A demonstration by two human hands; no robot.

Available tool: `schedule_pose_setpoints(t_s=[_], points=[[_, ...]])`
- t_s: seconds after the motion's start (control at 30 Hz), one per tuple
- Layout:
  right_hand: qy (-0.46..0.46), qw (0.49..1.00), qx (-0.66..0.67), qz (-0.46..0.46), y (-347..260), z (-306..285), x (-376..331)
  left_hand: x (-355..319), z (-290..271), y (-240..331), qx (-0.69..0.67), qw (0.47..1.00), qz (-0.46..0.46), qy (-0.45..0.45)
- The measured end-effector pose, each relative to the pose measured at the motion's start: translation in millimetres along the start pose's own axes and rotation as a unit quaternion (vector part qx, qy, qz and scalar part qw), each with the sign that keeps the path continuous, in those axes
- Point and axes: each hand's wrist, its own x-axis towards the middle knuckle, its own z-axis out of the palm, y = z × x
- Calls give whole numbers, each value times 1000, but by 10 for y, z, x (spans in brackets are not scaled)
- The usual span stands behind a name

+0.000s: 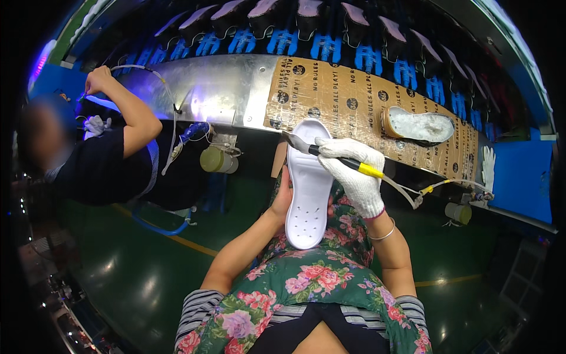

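A white shoe sole (305, 194), dotted with small holes toward its near end, is held upright lengthwise before my lap. My bare left hand (283, 197) grips it from the left and beneath, fingers curled round its edge. In my white-gloved right hand (356, 171) is a black-handled brush (339, 158) with a yellow band and a thin hose trailing off to the right. The brush tip lies at the sole's far left rim; whether it touches is hard to tell. Some left fingers are hidden under the sole.
Printed cardboard (342, 97) covers the metal bench, bearing a tan-edged shoe piece with a whitish underside (420, 125). Behind, shoe forms (309, 12) hang above blue holders (326, 48). A glove (488, 168) lies at right. A co-worker's arm (132, 115) reaches over the bench at left.
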Motion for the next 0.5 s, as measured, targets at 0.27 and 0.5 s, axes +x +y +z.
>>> schedule_pose_setpoints(t_s=[0.27,0.5], points=[[20,956,-186,-224,-104,-86,333,353,507,179,23,993,101,60],[5,908,-269,-321,-25,99,355,419,646,206,287,937,153,125]])
